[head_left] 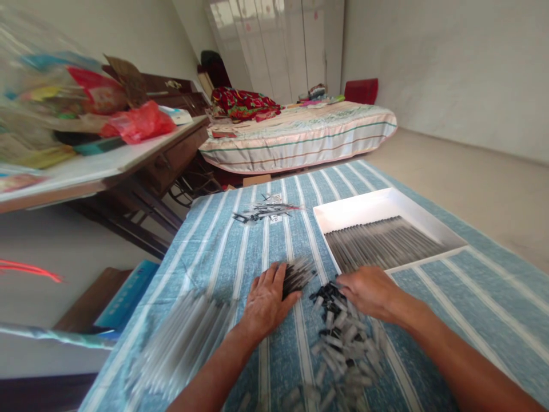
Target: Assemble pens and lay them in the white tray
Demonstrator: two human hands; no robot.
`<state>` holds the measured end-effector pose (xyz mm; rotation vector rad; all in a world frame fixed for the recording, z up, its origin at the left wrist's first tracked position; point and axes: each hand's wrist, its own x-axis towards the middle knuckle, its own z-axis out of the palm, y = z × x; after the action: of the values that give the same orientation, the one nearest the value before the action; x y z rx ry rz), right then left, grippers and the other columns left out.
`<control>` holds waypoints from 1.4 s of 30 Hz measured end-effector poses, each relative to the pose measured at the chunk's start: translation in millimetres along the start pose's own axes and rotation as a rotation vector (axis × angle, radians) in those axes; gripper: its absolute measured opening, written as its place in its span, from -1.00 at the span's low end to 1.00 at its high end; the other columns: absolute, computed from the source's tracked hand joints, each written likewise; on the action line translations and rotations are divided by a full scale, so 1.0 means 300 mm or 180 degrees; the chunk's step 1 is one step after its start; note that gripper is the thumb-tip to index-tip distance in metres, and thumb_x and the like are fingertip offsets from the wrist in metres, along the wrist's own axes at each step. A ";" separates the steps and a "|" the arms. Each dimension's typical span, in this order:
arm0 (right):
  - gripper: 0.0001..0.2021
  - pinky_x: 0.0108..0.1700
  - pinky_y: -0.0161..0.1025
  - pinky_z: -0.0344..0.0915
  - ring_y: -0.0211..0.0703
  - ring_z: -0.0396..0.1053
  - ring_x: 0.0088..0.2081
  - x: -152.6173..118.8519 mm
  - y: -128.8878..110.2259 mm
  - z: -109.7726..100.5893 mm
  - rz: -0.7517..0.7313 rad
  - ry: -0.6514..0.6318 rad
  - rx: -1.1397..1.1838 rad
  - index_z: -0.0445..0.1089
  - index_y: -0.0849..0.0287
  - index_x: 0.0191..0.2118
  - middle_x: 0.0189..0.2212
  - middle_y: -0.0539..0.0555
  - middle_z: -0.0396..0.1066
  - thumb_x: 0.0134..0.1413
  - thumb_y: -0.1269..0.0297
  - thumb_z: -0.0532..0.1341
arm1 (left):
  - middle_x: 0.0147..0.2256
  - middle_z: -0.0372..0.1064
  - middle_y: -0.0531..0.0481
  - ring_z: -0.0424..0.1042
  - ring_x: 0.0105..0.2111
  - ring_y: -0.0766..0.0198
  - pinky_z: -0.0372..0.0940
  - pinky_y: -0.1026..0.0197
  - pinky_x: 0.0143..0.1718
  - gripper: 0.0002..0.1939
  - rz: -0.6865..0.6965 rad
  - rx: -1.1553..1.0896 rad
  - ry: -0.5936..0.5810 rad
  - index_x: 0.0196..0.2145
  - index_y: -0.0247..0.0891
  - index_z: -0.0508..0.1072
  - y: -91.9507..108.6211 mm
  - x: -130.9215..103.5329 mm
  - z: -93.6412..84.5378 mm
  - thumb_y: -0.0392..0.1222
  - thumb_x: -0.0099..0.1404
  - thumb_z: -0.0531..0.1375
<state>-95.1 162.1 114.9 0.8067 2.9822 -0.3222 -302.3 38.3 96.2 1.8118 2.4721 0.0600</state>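
My left hand (268, 300) rests on the striped cloth, thumb and forefinger closed round a bundle of thin dark pen refills (299, 274). The refills' far ends fan out past the fingers. To the right, my right hand (371, 293) pinches a small black pen part at the top of a heap of loose pieces; the fingertips partly hide it. That heap holds black pieces and clear grey pen caps (338, 337), spread toward the near edge. Left of my left forearm lies a row of clear pen barrels (184, 337), blurred.
A white box (355, 210) with a row of dark pens (381, 243) stands at the right. More thin dark pieces (266, 212) lie toward the back of the cloth (223, 229). A desk (128, 157) with bags is at left, a bed (300, 134) beyond.
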 end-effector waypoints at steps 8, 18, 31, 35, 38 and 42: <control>-0.76 -0.39 -0.20 0.23 0.07 0.49 -0.38 -0.023 -0.086 -0.005 0.0208 -0.0216 -0.0371 0.38 0.30 -0.14 -0.43 0.28 0.51 0.15 0.32 0.06 | 0.18 0.13 -0.29 0.15 0.14 -0.07 0.06 -0.12 0.13 -0.51 0.0567 0.0248 0.0458 0.11 -0.33 0.24 0.053 -0.024 0.003 -0.12 0.25 0.08; -0.78 -0.35 -0.19 0.23 0.04 0.48 -0.36 -0.037 -0.110 0.022 0.0239 -0.0087 -0.0262 0.36 0.28 -0.15 -0.39 0.23 0.50 0.17 0.27 0.09 | 0.12 0.22 -0.22 0.21 0.10 -0.01 0.09 -0.09 0.11 -0.57 0.0304 0.0233 0.0444 0.12 -0.28 0.22 0.044 0.020 0.045 -0.18 0.30 0.01; -0.80 -0.31 -0.16 0.19 -0.03 0.40 -0.35 -0.049 -0.190 0.095 -0.0100 0.0483 -0.0119 0.39 0.23 -0.32 -0.42 0.17 0.44 0.20 0.30 0.05 | 0.10 0.27 -0.21 0.27 0.06 0.00 0.13 -0.10 0.07 -0.58 0.0246 0.0492 0.0654 0.13 -0.28 0.22 0.021 0.040 0.057 -0.18 0.33 -0.03; -0.86 -0.31 -0.17 0.19 -0.01 0.39 -0.34 -0.055 -0.166 0.067 0.0119 0.0358 -0.0211 0.41 0.24 -0.32 -0.38 0.21 0.44 0.11 0.36 0.11 | 0.12 0.23 -0.28 0.21 0.11 -0.07 0.08 -0.17 0.11 -0.58 0.0361 0.0457 0.0773 0.09 -0.34 0.27 0.043 0.026 0.039 -0.17 0.31 0.00; -0.85 -0.33 -0.19 0.20 0.01 0.42 -0.35 -0.066 -0.120 0.040 0.0372 0.0029 -0.0330 0.43 0.25 -0.30 -0.37 0.22 0.46 -0.01 0.47 0.15 | 0.12 0.24 -0.24 0.20 0.13 0.01 0.11 -0.07 0.13 -0.62 0.0905 0.0194 0.0802 0.05 -0.32 0.31 0.077 0.019 0.033 -0.23 0.33 -0.04; -0.78 -0.35 -0.19 0.22 0.05 0.44 -0.32 -0.075 -0.057 0.015 0.0753 -0.0203 -0.0367 0.45 0.25 -0.25 -0.30 0.24 0.48 0.02 0.49 0.09 | 0.10 0.27 -0.17 0.22 0.11 0.13 0.14 0.04 0.14 -0.62 0.1590 -0.0304 0.0550 0.06 -0.29 0.30 0.147 0.029 0.032 -0.31 0.33 -0.09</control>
<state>-84.2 135.5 115.8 1.0981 2.7773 -0.1613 -262.1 59.6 89.7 2.4168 2.0020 0.3685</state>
